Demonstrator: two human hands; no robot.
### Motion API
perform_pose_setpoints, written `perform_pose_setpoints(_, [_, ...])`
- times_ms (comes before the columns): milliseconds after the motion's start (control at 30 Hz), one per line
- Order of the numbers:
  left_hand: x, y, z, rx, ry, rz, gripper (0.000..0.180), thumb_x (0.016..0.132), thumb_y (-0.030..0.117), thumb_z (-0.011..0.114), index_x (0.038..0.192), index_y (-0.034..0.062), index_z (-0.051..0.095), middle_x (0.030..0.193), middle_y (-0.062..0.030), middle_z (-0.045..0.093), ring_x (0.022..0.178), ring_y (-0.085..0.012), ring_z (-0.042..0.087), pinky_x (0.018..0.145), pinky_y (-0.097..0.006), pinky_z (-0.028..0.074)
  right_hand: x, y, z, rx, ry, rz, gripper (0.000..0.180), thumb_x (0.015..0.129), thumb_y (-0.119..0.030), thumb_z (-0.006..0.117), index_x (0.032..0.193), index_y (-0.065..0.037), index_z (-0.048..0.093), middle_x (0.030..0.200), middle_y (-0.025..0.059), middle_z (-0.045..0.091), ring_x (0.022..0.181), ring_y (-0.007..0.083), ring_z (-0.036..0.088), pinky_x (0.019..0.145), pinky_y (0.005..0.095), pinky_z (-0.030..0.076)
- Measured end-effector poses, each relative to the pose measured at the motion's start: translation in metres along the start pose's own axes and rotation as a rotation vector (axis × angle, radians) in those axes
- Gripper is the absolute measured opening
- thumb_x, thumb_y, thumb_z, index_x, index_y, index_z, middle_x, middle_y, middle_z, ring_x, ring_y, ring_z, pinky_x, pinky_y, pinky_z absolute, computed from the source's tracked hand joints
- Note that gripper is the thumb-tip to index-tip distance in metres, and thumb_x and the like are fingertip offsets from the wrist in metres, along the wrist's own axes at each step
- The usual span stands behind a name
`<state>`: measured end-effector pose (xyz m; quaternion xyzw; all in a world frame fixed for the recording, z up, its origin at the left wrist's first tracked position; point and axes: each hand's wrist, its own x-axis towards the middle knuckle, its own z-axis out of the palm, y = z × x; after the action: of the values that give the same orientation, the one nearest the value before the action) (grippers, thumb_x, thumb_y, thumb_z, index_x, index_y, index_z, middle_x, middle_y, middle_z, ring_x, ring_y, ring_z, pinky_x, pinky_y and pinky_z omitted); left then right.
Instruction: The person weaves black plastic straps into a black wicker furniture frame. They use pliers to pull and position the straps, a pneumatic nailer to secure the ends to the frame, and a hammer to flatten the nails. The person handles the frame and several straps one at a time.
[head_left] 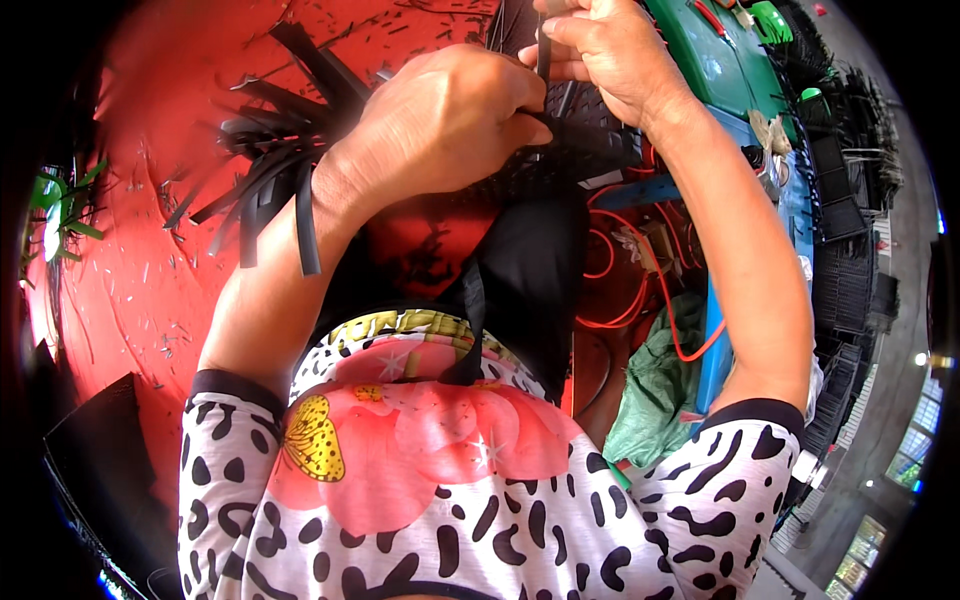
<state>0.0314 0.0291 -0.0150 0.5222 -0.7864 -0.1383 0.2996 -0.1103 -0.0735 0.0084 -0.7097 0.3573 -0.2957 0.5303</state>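
Note:
Above my lap, a dark woven piece of flat black plastic strips point(590, 140) lies under both hands. My left hand point(450, 115) is closed, its thumb and bent forefinger pinched at the lower part of a narrow black strip point(543, 55). That strip stands upright between the hands. My right hand point(615, 55) holds its upper part between thumb and fingers, close to the top edge of the view. Beside my left wrist a thick spray of loose strip ends point(275, 140) fans out to the left. My left hand covers part of the weave.
Black scraps litter the red surface point(150, 260) on the left. To the right are a green box top point(720, 60) with red-handled pliers point(712, 18), a thin red hose point(665, 300), a green sack point(655, 385) and stacked black woven pieces point(840, 200).

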Motion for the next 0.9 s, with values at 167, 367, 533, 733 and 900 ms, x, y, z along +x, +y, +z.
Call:
perform_pose_setpoints(167, [0.001, 0.000, -0.002, 0.020, 0.010, 0.011, 0.017, 0.077, 0.015, 0.068, 0.087, 0.0021, 0.064, 0.074, -0.0137, 0.060, 0.072, -0.0337, 0.059, 0.064, -0.039, 0.047, 0.003, 0.014, 0.013, 0.333, 0.166, 0.104, 0.026, 0.082, 0.004, 0.045, 0.107, -0.001, 0.048, 0.071, 0.0077, 0.052, 0.060, 0.0182, 0.057, 0.049, 0.0314, 0.048])
perform_pose_setpoints(367, [0.002, -0.001, -0.003, -0.035, -0.002, 0.002, 0.017, 0.076, 0.010, 0.068, 0.090, 0.0014, 0.064, 0.077, -0.0137, 0.062, 0.074, -0.0307, 0.061, 0.067, -0.036, 0.048, -0.003, 0.018, 0.012, 0.703, 0.373, -0.004, 0.015, 0.085, 0.002, 0.042, 0.097, -0.008, 0.045, 0.066, 0.0042, 0.046, 0.051, 0.0159, 0.047, 0.041, 0.0266, 0.036])
perform_pose_setpoints(533, [0.000, 0.003, -0.006, -0.052, -0.032, -0.010, 0.021, 0.075, 0.004, 0.064, 0.095, 0.0001, 0.064, 0.083, -0.0141, 0.064, 0.077, -0.0286, 0.063, 0.070, -0.034, 0.049, -0.008, 0.027, 0.006, 0.827, 0.353, -0.110, 0.015, 0.088, 0.000, 0.043, 0.096, -0.012, 0.044, 0.065, 0.0023, 0.044, 0.049, 0.0133, 0.044, 0.040, 0.0246, 0.033])
perform_pose_setpoints(733, [0.000, 0.002, -0.005, -0.032, -0.009, 0.063, 0.023, 0.075, 0.002, 0.063, 0.098, -0.0008, 0.064, 0.082, -0.0138, 0.064, 0.075, -0.0268, 0.063, 0.068, -0.033, 0.049, -0.011, 0.024, 0.007, 0.856, 0.410, -0.101, 0.014, 0.088, -0.001, 0.043, 0.095, -0.013, 0.044, 0.066, 0.0014, 0.044, 0.048, 0.0118, 0.043, 0.039, 0.0237, 0.032])
perform_pose_setpoints(900, [0.002, -0.002, -0.003, -0.023, -0.005, 0.163, 0.021, 0.078, 0.006, 0.065, 0.098, -0.0003, 0.064, 0.080, -0.0121, 0.061, 0.069, -0.0262, 0.060, 0.063, -0.032, 0.048, -0.012, 0.022, 0.009, 0.838, 0.421, -0.102, 0.013, 0.088, -0.001, 0.043, 0.095, -0.012, 0.044, 0.067, 0.0013, 0.044, 0.049, 0.0116, 0.043, 0.039, 0.0237, 0.032])
